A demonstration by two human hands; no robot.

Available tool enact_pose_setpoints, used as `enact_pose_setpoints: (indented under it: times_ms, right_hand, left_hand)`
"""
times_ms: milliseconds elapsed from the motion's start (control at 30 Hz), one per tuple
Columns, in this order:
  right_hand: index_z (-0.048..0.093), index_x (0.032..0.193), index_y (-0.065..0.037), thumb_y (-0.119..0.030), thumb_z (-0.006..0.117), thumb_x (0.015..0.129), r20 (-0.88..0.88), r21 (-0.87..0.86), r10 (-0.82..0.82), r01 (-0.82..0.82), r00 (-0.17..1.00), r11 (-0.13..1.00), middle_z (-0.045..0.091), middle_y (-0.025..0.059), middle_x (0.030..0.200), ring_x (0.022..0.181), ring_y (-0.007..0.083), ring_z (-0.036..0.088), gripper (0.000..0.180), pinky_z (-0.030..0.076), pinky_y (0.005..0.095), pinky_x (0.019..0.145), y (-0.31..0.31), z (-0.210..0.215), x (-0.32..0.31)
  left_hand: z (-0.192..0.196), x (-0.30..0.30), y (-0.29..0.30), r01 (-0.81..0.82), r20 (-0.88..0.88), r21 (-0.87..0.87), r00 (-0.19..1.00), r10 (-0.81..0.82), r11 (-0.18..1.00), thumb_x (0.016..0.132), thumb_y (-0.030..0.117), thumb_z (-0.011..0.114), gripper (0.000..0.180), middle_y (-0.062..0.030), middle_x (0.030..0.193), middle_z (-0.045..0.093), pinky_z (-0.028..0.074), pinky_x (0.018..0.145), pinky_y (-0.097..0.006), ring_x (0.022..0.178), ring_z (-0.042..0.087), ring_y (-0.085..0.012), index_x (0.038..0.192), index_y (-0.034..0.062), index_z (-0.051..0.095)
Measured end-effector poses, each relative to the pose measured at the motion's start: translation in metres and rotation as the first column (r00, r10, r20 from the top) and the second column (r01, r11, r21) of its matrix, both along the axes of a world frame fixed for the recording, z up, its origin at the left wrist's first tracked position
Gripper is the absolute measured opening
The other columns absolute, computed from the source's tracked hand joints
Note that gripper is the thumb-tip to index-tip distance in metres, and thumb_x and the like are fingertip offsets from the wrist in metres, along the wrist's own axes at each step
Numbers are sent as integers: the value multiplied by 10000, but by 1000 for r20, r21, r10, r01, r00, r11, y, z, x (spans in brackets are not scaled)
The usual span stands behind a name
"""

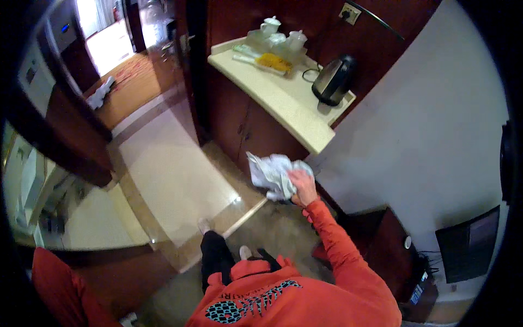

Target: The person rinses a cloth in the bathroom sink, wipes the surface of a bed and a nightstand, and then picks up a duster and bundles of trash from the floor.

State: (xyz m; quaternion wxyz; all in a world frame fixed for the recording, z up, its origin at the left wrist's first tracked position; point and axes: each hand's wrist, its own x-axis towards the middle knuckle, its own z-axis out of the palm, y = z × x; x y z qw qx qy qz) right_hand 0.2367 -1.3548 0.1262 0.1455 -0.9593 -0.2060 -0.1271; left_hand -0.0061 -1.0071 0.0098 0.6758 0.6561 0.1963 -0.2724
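Observation:
A crumpled white cloth (pixel 272 173) hangs from my right hand (pixel 303 186), whose fingers are closed around its bunched right end. The hand is held out in front of me, just short of the counter's near corner. Part of the grip is hidden by the cloth's folds. My left arm shows only as a red sleeve at the lower left; the left hand itself is out of the picture.
A cream countertop (pixel 272 101) over dark red cabinets carries a black and steel electric kettle (pixel 333 80), white lidded cups (pixel 270 25) and a yellow packet (pixel 274 61). A dark desk and a monitor (pixel 469 245) are at right. Another white cloth (pixel 101 94) lies beyond the doorway.

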Motion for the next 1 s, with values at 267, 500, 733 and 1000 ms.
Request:
enact_pose_setpoints:
  times_ms: [267,500,733,1000]
  right_hand:
    - [483,1198,-175,-450,733,618,54,-220,-396,397,917,891,315,82,1393,1228,402,313,689,358,585,834,26,87,219]
    - [550,1163,-147,-617,595,680,-53,-161,-649,635,759,756,395,74,1353,1228,393,326,676,371,612,837,15,31,250]
    - [583,1123,-180,-566,642,622,-89,-175,-662,643,744,746,453,38,1308,1202,370,364,636,363,579,841,20,40,268]
    - [613,1037,-163,-501,697,544,-75,-151,-696,682,714,716,527,22,1216,1149,379,410,603,386,554,818,22,72,297]
  left_hand:
    - [272,343,66,-8,978,169,126,-167,986,823,84,487,174,-88,835,575,443,596,-312,671,533,-189,943,24,596]
    - [404,581,75,-281,864,-260,-495,92,924,820,68,487,182,-86,843,575,444,608,-307,666,528,-185,956,20,599]
    - [190,778,-41,-119,852,505,-91,-516,855,705,56,583,341,-131,981,569,436,765,-377,886,543,-319,1042,6,556]
    - [198,836,-72,-175,458,878,46,-888,445,665,66,553,245,-139,926,545,424,721,-458,895,528,-319,908,34,563]
